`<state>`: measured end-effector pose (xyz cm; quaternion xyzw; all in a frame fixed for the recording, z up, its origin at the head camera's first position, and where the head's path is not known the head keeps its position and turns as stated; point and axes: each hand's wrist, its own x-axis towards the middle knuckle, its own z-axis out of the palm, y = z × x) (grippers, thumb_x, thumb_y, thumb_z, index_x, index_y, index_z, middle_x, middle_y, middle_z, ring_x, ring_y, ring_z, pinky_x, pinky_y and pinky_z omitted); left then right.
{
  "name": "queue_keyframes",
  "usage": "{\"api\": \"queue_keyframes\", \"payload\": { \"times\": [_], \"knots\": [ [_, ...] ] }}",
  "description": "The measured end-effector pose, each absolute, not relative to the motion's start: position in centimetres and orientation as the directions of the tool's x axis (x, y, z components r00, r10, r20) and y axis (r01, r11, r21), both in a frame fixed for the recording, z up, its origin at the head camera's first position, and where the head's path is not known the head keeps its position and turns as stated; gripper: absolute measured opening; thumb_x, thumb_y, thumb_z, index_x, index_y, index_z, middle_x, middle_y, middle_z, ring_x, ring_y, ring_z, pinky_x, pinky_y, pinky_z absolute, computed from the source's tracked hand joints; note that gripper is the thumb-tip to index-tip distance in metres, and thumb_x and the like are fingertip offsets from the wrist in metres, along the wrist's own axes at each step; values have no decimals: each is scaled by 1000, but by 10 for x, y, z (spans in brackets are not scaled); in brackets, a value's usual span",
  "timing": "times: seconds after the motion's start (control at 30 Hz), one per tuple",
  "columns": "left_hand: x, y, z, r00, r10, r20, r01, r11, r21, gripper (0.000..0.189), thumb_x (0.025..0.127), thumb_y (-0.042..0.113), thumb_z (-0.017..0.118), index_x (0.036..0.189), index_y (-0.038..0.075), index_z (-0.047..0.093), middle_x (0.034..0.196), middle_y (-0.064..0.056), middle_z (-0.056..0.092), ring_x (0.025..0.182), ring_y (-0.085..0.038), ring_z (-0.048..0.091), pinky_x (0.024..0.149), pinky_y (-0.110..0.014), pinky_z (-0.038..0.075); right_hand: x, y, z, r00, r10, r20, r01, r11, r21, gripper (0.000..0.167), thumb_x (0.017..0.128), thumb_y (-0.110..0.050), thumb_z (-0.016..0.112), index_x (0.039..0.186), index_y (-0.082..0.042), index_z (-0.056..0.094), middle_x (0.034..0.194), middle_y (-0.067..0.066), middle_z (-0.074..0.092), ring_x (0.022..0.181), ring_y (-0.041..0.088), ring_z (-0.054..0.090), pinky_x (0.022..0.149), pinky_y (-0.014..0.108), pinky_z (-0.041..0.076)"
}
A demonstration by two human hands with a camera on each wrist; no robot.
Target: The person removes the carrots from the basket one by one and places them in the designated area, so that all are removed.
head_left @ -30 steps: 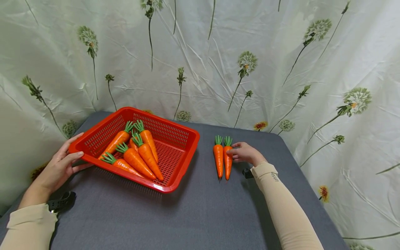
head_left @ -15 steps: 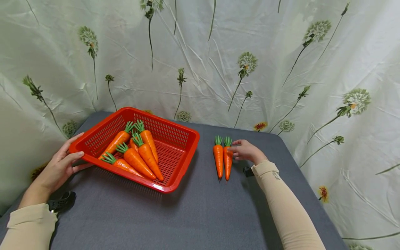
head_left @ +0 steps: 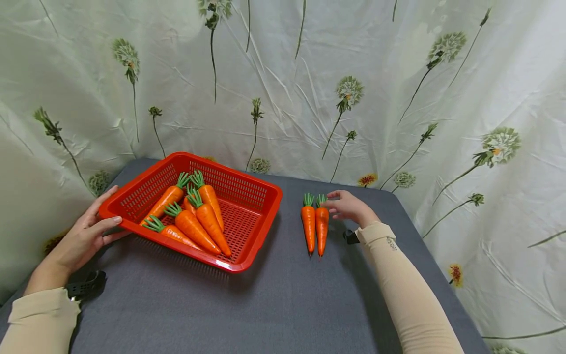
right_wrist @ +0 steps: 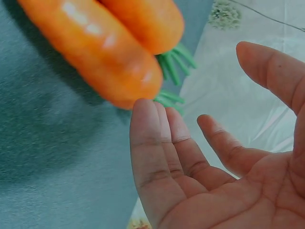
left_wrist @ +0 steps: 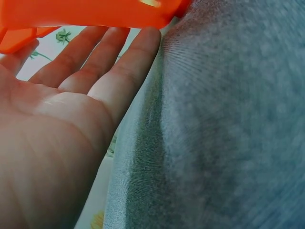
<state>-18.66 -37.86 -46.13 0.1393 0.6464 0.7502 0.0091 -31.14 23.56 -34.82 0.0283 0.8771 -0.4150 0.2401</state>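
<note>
My left hand (head_left: 84, 236) holds the left corner of a red plastic basket (head_left: 261, 231), thumb at the rim and fingers along its outer side. In the left wrist view the fingers (left_wrist: 126, 76) reach straight to the basket's red rim (left_wrist: 90, 14). Several orange carrots with green tops, such as one carrot (head_left: 194, 228), lie in the basket's left half. Right of it, a left carrot (head_left: 308, 226) and a right carrot (head_left: 322, 231) lie side by side, tops pointing away. My right hand (head_left: 351, 206) has relaxed fingers, their tips at the right carrot's top end.
A grey cloth covers the table (head_left: 283, 309). Behind it and to both sides hangs a pale curtain (head_left: 283, 88) printed with dandelions. Dark straps, like the right wrist strap (head_left: 351, 236), sit at both wrists.
My right hand has slid a little away from me along the right carrot, from its middle toward its green top. The left hand, basket and carrots have stayed in place.
</note>
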Motion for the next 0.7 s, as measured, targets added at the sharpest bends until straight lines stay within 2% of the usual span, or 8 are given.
{"api": "queue_keyframes", "payload": {
  "times": [0.33,0.7],
  "knots": [
    [-186,-379,-462,-961,201,190,164,-137,977,80,111,-1,45,174,32,8,164,5,31,126,9,60,88,-20,62,-311,212,-324,-892,-214,-398,189,623,-759,69,110,-28,61,165,0,30,165,26,38,151,44,45,123,53,45],
    [-185,-377,-460,-970,179,164,152,-81,985,82,111,2,48,175,30,5,169,0,24,123,12,57,87,-18,61,-311,173,-307,-894,-283,-349,106,621,-776,64,109,-30,65,162,-4,39,159,23,49,144,41,53,117,50,50]
  ]
}}
